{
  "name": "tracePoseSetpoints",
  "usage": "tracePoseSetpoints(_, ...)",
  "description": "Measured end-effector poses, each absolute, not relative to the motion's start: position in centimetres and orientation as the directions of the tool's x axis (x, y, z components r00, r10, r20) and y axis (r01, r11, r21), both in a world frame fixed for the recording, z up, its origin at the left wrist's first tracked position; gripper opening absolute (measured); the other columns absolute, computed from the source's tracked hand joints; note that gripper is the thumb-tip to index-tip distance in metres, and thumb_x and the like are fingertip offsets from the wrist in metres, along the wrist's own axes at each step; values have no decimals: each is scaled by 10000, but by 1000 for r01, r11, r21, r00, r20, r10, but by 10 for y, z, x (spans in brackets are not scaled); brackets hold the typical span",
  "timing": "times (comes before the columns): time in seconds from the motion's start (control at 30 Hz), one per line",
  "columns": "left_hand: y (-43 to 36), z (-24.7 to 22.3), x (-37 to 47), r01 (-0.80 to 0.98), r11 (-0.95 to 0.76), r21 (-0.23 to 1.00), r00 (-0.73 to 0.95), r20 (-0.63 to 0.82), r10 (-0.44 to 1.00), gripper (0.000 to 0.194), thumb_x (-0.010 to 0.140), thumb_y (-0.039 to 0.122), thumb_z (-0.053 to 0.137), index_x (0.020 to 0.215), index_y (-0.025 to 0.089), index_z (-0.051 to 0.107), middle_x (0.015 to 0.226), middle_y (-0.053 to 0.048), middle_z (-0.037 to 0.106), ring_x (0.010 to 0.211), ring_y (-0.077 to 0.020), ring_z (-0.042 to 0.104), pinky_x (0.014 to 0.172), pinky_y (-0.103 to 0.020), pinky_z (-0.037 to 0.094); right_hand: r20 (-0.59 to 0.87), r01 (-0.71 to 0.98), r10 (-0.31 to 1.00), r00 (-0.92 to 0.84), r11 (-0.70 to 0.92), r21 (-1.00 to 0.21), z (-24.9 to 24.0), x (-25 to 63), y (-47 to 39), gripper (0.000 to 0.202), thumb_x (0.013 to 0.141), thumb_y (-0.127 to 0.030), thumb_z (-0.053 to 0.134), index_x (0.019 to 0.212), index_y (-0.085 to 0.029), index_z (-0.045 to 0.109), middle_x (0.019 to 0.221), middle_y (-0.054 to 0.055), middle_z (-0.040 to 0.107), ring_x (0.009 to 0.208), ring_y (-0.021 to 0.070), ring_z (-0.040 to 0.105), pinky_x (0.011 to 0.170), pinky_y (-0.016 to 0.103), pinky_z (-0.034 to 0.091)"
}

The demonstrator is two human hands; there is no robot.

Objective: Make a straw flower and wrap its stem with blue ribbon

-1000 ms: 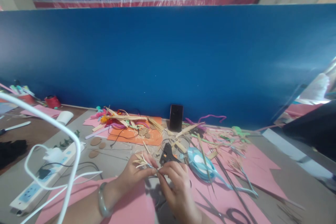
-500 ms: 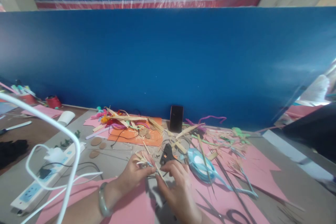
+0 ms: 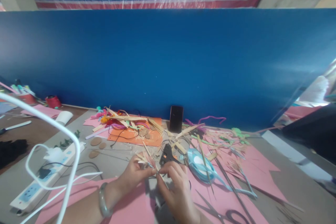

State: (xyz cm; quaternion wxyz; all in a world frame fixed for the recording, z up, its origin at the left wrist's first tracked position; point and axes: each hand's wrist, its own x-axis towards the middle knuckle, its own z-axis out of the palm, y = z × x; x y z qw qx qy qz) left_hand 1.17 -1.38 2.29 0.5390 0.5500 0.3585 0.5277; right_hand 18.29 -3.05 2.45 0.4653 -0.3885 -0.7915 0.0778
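My left hand [image 3: 140, 168], with a pale bangle at the wrist, is closed on a small bundle of straw strips [image 3: 143, 160] with a bit of blue in it. Thumb and forefinger of my right hand [image 3: 176, 182] pinch a thin straw strip [image 3: 163, 181] that slants between the two hands. The fingertips of both hands almost meet. Just behind them lies a black glue gun [image 3: 167, 153] with an orange part. To the right is a roll of light blue ribbon [image 3: 201, 164]. Scissors [image 3: 219, 213] lie near my right wrist on pink paper [image 3: 194, 189].
A white power strip [image 3: 39, 182] with white cables lies at the left. At the back are an orange sheet [image 3: 126, 136] with straw pieces and a phone [image 3: 176, 119] against a blue partition [image 3: 168, 59]. Cork-coloured discs [image 3: 96, 141] lie left of centre; scraps cover pink paper at the right.
My right hand has shifted very slightly, its fingertips a little closer to the left hand's. Both hands keep their hold, and the things on the table look the same.
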Motion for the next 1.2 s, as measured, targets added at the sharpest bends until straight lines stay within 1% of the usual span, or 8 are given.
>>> tracePoseSetpoints(0.53, -9, 13, 9, -162, -123, 979, 184, 153, 971, 249, 669, 334, 795, 679, 134, 648, 643, -20, 598, 645, -148, 539, 653, -281, 421, 670, 564, 674, -311, 698, -441, 26, 184, -27, 78, 842, -137, 545, 854, -214, 545, 799, -2, 605, 729, 180, 577, 708, 365, 376)
tracePoseSetpoints(0.7, -4, 7, 3, -183, -98, 978, 133, 123, 983, 249, 671, 330, 794, 770, 151, 651, 697, -18, 605, 646, -144, 539, 626, -268, 421, 629, 600, 750, -206, 604, -524, 13, 186, -25, 517, 722, -223, 691, 1187, -216, 464, 891, 35, 587, 738, 218, 558, 699, 396, 462)
tracePoseSetpoints(0.77, 1, 4, 1, -186, -147, 971, 98, 167, 981, 255, 656, 336, 802, 739, 149, 650, 729, -32, 605, 703, -162, 555, 674, -281, 436, 632, 580, 760, -150, 586, -566, 9, 187, -25, 564, 741, -248, 690, 1236, -218, 422, 931, 60, 572, 779, 237, 559, 706, 411, 482)
tracePoseSetpoints(0.9, 8, -2, -1, -135, -233, 963, 109, 248, 963, 262, 684, 364, 775, 728, 152, 627, 686, -10, 555, 643, -139, 508, 642, -273, 415, 701, 535, 704, -114, 638, -554, 15, 193, -24, 386, 850, -219, 584, 1207, -206, 439, 974, 90, 559, 834, 240, 561, 758, 433, 467)
tracePoseSetpoints(1.0, 7, 0, 0, -1, -340, 940, 54, 339, 939, 255, 700, 360, 763, 735, 165, 602, 729, -12, 563, 665, -141, 509, 660, -277, 413, 745, 545, 624, -237, 720, -429, 24, 198, -22, 82, 863, -156, 550, 888, -218, 502, 859, 38, 563, 807, 215, 567, 775, 425, 422)
tracePoseSetpoints(1.07, 4, 4, 0, 88, -419, 904, 17, 419, 908, 262, 708, 359, 753, 686, 171, 572, 796, -34, 586, 739, -165, 533, 706, -294, 420, 741, 554, 607, -286, 736, -389, 28, 200, -21, 138, 863, -129, 526, 769, -212, 467, 817, 20, 564, 794, 204, 572, 776, 422, 405)
tracePoseSetpoints(1.13, 0, 8, 1, 163, -485, 859, 32, 486, 873, 261, 731, 348, 730, 654, 176, 550, 826, -49, 592, 797, -186, 542, 740, -311, 422, 725, 573, 625, -287, 719, -393, 31, 199, -22, 76, 853, -138, 530, 846, -214, 520, 887, 39, 592, 843, 224, 583, 780, 430, 413)
tracePoseSetpoints(1.2, -3, 10, 2, 225, -527, 819, 67, 527, 847, 227, 752, 323, 709, 666, 183, 553, 833, -53, 593, 817, -195, 544, 754, -321, 420, 708, 584, 640, -298, 709, -395, 31, 196, -22, 214, 830, -166, 567, 1036, -224, 561, 995, 66, 607, 914, 257, 586, 790, 445, 432)
